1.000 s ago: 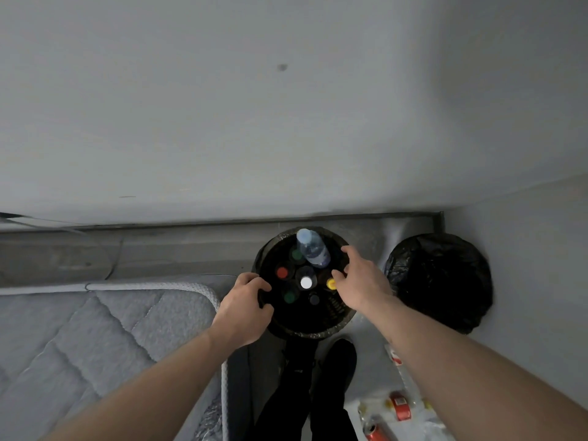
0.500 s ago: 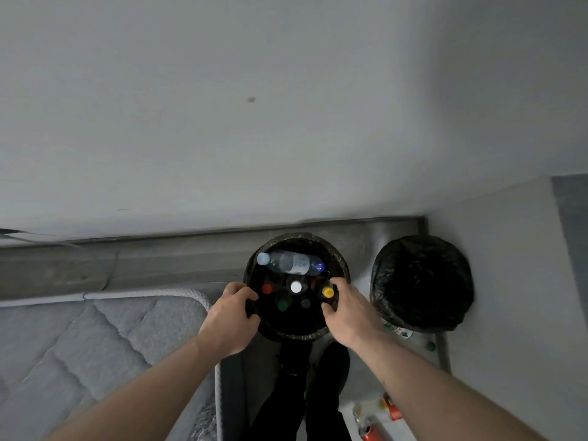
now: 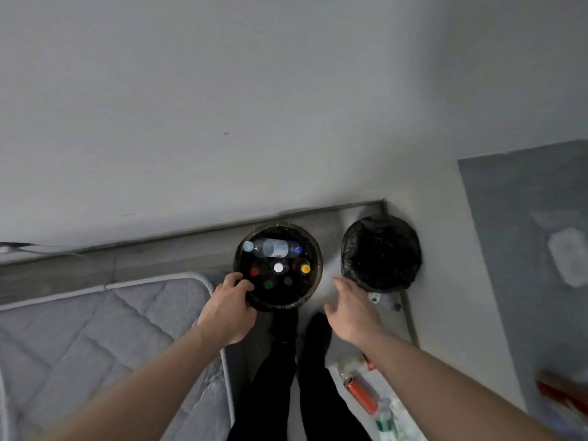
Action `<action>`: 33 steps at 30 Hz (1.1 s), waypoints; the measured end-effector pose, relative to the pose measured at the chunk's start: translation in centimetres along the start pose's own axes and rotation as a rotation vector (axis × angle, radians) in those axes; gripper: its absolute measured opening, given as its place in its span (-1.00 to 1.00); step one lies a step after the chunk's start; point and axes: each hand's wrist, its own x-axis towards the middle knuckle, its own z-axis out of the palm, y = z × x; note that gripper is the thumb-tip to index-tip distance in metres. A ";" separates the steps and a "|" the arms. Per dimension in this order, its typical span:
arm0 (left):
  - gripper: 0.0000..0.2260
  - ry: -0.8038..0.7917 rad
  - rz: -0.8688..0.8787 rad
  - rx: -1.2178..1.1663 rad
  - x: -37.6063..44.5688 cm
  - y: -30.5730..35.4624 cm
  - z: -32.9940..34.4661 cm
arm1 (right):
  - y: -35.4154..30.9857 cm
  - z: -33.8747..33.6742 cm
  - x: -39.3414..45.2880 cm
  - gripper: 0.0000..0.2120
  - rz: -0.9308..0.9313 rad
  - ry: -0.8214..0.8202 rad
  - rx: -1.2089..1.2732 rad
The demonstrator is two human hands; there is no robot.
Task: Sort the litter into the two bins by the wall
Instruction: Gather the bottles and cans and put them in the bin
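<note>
Two round bins stand by the wall. The left bin (image 3: 313, 281) holds several upright bottles with coloured caps, and a clear water bottle (image 3: 273, 248) lies across its far side. My left hand (image 3: 227, 308) grips that bin's near-left rim. My right hand (image 3: 351, 308) hovers open and empty between the two bins, off the rim. The right bin (image 3: 381, 253) is lined with a black bag, and its inside looks dark. More litter lies on the floor at the lower right: a red can (image 3: 359, 393) and a green-capped bottle (image 3: 386, 418).
A quilted grey mattress (image 3: 95, 338) fills the lower left, right beside the left bin. My dark-trousered legs (image 3: 280, 361) stand just before the bins. A small bottle (image 3: 385, 299) lies at the right bin's foot. A grey panel (image 3: 525, 249) rises at the right.
My right hand has let go of the left bin's rim and drawn back to the right, opening. The water bottle, upright a second ago, now lies flat. My left hand stays on the rim.
</note>
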 end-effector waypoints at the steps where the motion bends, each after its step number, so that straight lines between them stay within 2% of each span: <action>1: -0.50 -0.014 0.010 0.029 -1.7 0.8 -1.2 | 0.0 -0.9 -1.9 -0.49 0.006 -0.011 -0.016; 5: -0.40 -0.054 0.103 0.177 -8.6 4.0 -5.1 | 0.2 -3.8 -9.8 -0.34 0.047 -0.026 0.001; 13: -0.33 -0.035 0.250 0.347 -18.7 8.4 -9.5 | 2.7 -3.2 -23.6 -0.32 0.171 0.064 0.093; 18: -0.35 -0.073 0.404 0.543 -21.8 11.1 -9.9 | 5.7 -0.5 -30.0 -0.40 0.295 0.102 0.211; 21: -0.34 -0.076 0.473 0.613 -22.6 13.4 -9.6 | 7.6 0.8 -33.7 -0.45 0.347 0.154 0.286; 25: -0.35 -0.056 0.570 0.702 -23.9 17.8 -8.1 | 10.0 2.3 -39.2 -0.42 0.431 0.257 0.364; 33: -0.36 -0.011 0.675 0.722 -31.7 25.8 0.0 | 18.0 7.7 -49.2 -0.42 0.476 0.383 0.457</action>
